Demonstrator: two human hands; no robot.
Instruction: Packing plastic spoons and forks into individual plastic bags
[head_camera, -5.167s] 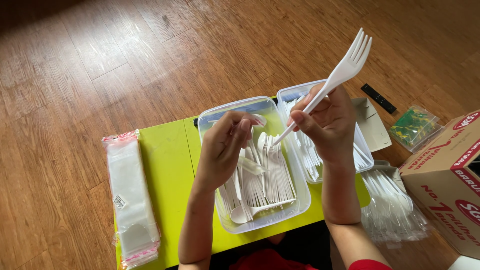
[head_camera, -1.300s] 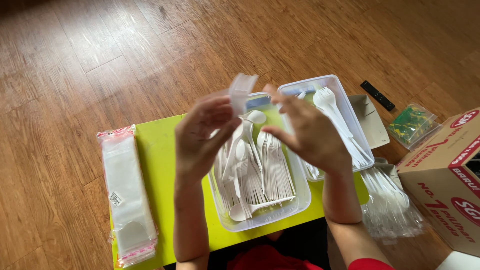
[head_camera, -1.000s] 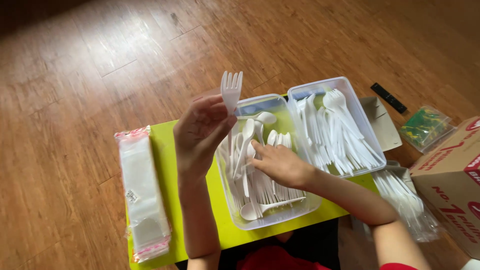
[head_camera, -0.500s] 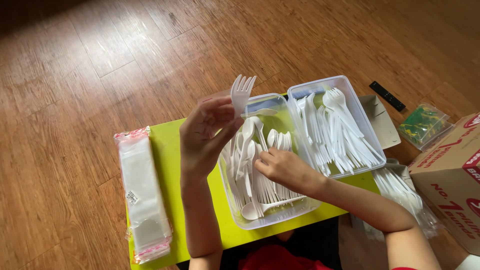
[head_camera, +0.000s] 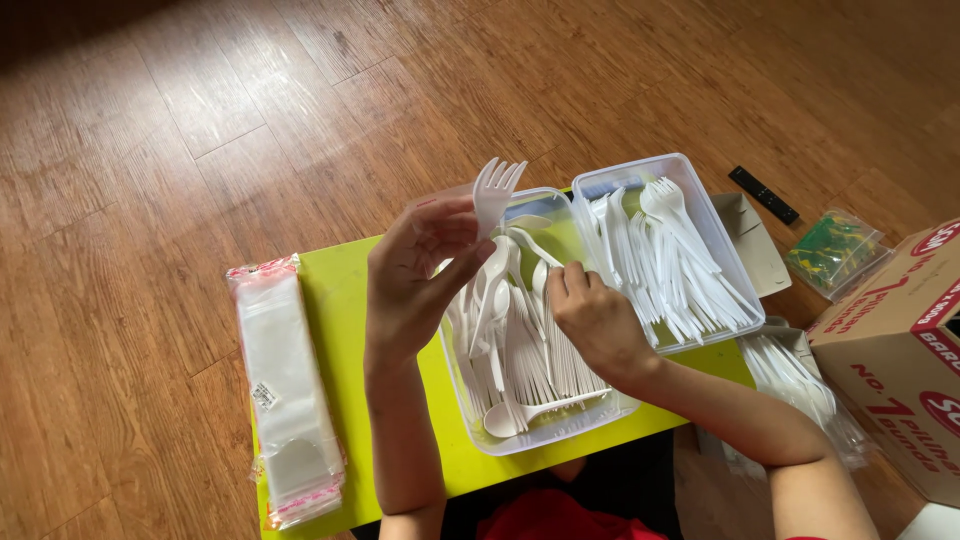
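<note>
My left hand (head_camera: 420, 275) is raised over the left clear plastic tub (head_camera: 470, 432) and holds a white plastic fork (head_camera: 493, 192), tines up, together with a thin clear sleeve. My right hand (head_camera: 592, 322) is down inside that tub, fingers among the white plastic spoons (head_camera: 515, 350); whether it grips one I cannot tell. A second clear tub (head_camera: 735, 268) to the right is full of white plastic forks (head_camera: 672, 255). Both tubs sit on a small lime-green table (head_camera: 340, 330).
A stack of clear plastic sleeves (head_camera: 285, 385) lies on the table's left end. On the wooden floor to the right are a bag of more white cutlery (head_camera: 800, 380), a cardboard box (head_camera: 900, 370), a small bag of green items (head_camera: 838, 248), a black remote (head_camera: 762, 194) and a white card (head_camera: 750, 245).
My right hand put the fork into my left hand and went down into the spoon tub. My left hand has kept the fork raised over the last second.
</note>
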